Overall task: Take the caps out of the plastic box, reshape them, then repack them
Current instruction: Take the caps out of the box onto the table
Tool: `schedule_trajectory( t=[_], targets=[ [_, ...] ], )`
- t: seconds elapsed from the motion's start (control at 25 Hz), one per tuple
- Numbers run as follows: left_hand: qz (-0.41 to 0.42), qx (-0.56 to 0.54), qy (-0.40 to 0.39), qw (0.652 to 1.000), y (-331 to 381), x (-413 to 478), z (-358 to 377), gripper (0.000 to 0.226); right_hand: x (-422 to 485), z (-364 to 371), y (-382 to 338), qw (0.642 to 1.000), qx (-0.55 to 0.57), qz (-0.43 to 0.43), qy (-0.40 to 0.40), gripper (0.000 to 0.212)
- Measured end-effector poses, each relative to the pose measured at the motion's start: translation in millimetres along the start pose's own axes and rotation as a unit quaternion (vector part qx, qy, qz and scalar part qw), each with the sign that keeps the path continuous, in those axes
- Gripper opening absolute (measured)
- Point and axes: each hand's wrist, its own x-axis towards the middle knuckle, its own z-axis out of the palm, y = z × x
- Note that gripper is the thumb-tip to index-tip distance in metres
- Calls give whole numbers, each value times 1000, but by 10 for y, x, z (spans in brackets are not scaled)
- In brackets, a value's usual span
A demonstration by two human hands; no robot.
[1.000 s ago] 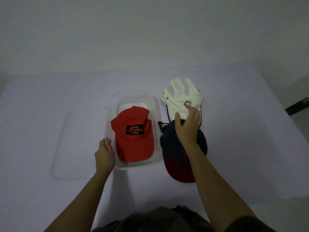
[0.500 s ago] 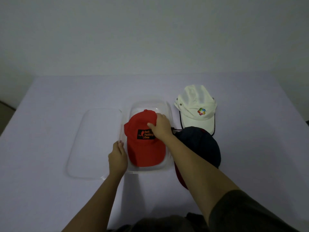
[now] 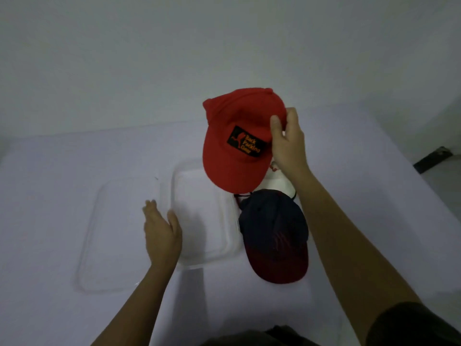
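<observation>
the red cap [image 3: 234, 146] hangs in the air above the far end of the plastic box [image 3: 199, 245], gripped at the right side of its crown by the right hand [image 3: 287, 143], thumb on the front panel and fingers curled round the back. its crown looks soft and a little dented near the top, with a small button at the peak. a black patch with orange lettering and an orange figure sits on the front, and the brim points down toward the person.

the left hand [image 3: 161, 231] is relaxed, fingers straight and holding nothing, lying at the box's left wall. it is blurred, so contact cannot be told. the box is clear, with rounded corners. its clear lid [image 3: 117, 233] lies flat just to its left.

just right of the box lies a navy cap [image 3: 272, 228] with a dark red brim, brim toward the person. a white cap [image 3: 277, 183] shows only as a sliver beyond it, mostly hidden by the red cap and the right arm.

the surface [image 3: 62, 171] is a pale, plain sheet. a bare pale wall [image 3: 149, 58] stands behind it, and a dark object [image 3: 434, 158] sits at the right edge, too unclear to identify.
</observation>
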Motion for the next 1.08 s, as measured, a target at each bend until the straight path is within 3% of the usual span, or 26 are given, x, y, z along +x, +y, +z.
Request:
schedule_trajectory(
  t=[0.16,0.28,0.44,0.64,0.92,1.08],
  targets=[
    [108,-155,-134,973,926,-67,246,56,-55,-606,182,997,-62,17,40,8],
    [202,-149,-248,936,1422,-258,550,58,-201,-961,342,992,-92,52,66,11],
    [229,-152,-357,893,1671,-587,1040,47,-305,-1402,656,988,-63,101,95,11],
    [198,-81,-347,913,1785,-927,1907,58,6,-1890,1177,990,-59,113,64,12],
    [15,-70,-303,950,2126,-1193,2838,57,661,-2170,1990,983,-110,125,-81,26],
    [-31,-61,-290,955,2170,-1135,3019,56,804,-2128,2285,978,-107,148,-99,27]
  ],
)
